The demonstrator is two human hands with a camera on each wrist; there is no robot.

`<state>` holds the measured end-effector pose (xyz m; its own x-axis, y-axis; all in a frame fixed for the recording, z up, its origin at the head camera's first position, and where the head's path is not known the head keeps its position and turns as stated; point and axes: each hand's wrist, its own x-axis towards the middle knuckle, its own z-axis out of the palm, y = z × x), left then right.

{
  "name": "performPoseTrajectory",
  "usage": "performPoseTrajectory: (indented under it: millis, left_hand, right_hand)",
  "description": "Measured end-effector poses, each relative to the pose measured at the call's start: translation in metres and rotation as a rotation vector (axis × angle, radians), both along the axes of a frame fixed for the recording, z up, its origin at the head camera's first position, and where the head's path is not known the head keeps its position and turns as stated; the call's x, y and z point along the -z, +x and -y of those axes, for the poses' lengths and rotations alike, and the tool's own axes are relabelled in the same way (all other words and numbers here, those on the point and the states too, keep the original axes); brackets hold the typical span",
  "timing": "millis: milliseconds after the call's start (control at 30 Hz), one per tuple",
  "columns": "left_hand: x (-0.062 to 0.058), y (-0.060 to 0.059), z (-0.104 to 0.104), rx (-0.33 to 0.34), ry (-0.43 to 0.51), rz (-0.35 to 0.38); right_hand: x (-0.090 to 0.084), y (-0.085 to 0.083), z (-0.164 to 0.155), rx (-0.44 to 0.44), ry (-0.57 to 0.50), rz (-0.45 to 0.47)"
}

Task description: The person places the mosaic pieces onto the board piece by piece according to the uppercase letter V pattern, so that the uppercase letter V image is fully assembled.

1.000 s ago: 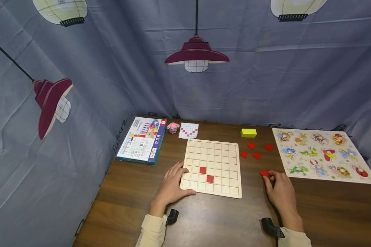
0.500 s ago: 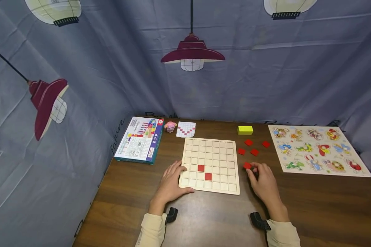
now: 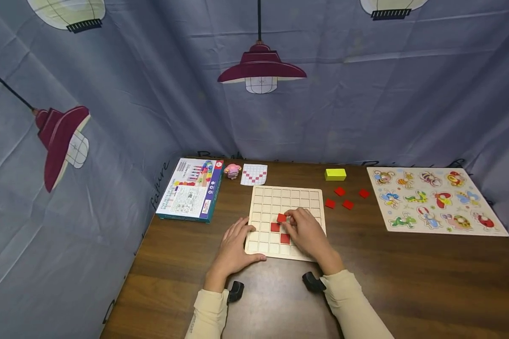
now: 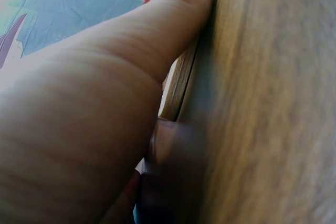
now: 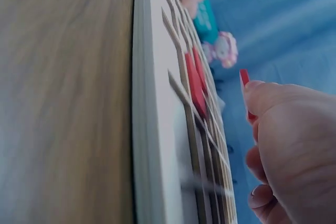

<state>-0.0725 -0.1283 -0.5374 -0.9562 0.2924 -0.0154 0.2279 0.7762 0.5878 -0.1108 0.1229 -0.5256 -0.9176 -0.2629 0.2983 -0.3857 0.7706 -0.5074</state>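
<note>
At centre frame the right hand (image 3: 307, 234) pinches a red square tile (image 3: 282, 217) above the grid board (image 3: 286, 195), which the flat left hand (image 3: 234, 245) steadies; only the right wrist view shows the tile (image 5: 245, 85) held edge-up, clear of the board.

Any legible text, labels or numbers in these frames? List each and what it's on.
"failure": dark script on the blue backdrop cloth beside the table's left edge; a best reading.
More script along the cloth's bottom edge behind the table: cut off, unreadable.
Colourful flat cardboard box: printed text and a code patch, too small to read.
White pattern card with red squares: a red V figure, no words.
Wrist views: no text.
</note>
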Motion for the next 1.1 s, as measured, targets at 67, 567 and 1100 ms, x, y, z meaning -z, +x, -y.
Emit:
performPoseTrajectory:
  millis: [67, 567, 1100]
  left_hand:
    - [0.000, -0.001, 0.000, -0.002, -0.003, -0.003]
    - [-0.002, -0.002, 0.002, 0.006, -0.002, -0.003]
    - [-0.001, -0.004, 0.000, 0.002, -0.007, -0.011]
  right_hand:
    - [0.000, -0.006, 0.009, -0.014, 0.025, 0.029]
    - [-0.002, -0.028, 0.047, -0.063, 0.202, 0.060]
    - [-0.011, -0.027, 0.050, -0.015, 0.158, 0.107]
